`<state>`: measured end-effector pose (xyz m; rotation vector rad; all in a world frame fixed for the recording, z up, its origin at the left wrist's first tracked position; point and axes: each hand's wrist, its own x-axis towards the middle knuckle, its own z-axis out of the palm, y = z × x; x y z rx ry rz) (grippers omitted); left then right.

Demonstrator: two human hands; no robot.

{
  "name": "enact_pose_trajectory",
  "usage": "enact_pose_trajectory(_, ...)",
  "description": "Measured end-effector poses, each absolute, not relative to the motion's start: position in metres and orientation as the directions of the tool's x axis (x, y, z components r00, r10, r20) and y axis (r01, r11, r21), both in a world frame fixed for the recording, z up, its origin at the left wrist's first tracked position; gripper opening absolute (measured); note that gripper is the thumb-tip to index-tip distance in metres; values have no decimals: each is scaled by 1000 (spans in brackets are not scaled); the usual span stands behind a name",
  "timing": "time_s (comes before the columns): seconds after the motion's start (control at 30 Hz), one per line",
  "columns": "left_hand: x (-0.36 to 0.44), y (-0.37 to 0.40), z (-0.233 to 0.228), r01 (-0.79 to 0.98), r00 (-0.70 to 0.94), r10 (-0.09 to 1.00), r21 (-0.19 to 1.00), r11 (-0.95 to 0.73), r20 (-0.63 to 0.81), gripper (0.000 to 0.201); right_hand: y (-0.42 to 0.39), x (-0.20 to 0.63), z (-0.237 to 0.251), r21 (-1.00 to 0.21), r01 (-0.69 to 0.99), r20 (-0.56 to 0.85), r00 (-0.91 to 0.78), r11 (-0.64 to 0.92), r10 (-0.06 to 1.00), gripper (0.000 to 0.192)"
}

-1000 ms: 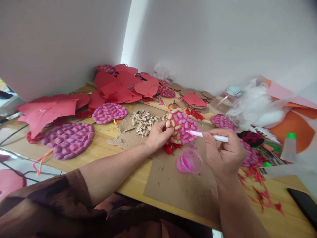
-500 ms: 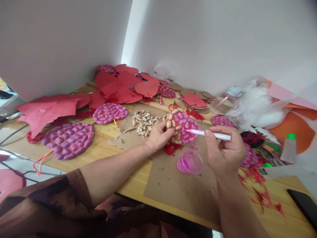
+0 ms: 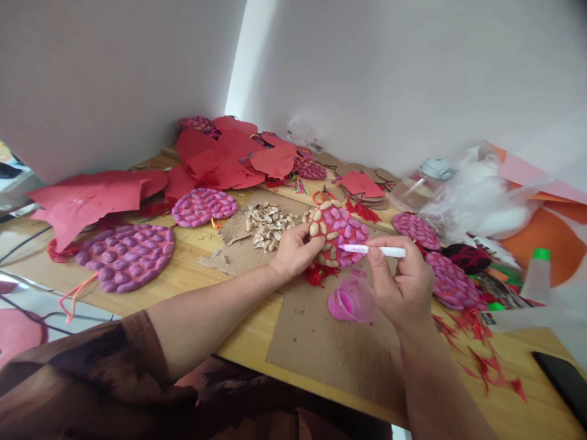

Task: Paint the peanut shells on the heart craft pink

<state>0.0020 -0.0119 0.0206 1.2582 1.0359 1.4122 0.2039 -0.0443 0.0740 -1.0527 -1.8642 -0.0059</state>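
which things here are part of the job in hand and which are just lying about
In use:
- pen, in the right hand
- peanut disc, in the left hand
- cup of pink liquid, probably

Seemingly lying about:
- phone
- plastic bag
- bottle with green cap

You have a black phone [image 3: 563,380] at the right edge of the bench [image 3: 252,339] — red scraps [image 3: 481,366] near it — and, further back, a green-capped bottle [image 3: 537,278], a clear plastic bag [image 3: 481,205] and a lidded clear jar [image 3: 416,190]; on your left lies red paper [image 3: 92,195], a dark cable [image 3: 25,245] near it
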Motion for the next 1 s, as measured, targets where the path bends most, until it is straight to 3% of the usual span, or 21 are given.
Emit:
enact_pose_trajectory(0.53, 2, -10, 18, -103, -16, 978, 972, -210, 210, 19, -44, 205, 76, -323, 694, 794, -172, 644, 583, 7)
enact_pose_trajectory(0.73, 6, -11, 16, -336, 24, 997, 940, -57, 69, 22, -42, 208, 79, -505, 599, 749, -55, 621, 661, 11)
enact_pose_trajectory(0.87, 9, -11, 14, -447, 72, 997, 895, -5, 42, 25, -41, 207, 79, -501, 590, 758, -55, 634, 650, 10)
enact_pose_trajectory(1.0, 9, -11, 13, -406, 51, 998, 914, -18, 42, 26, -41, 207, 77, -501, 584, 772, -32, 638, 635, 12)
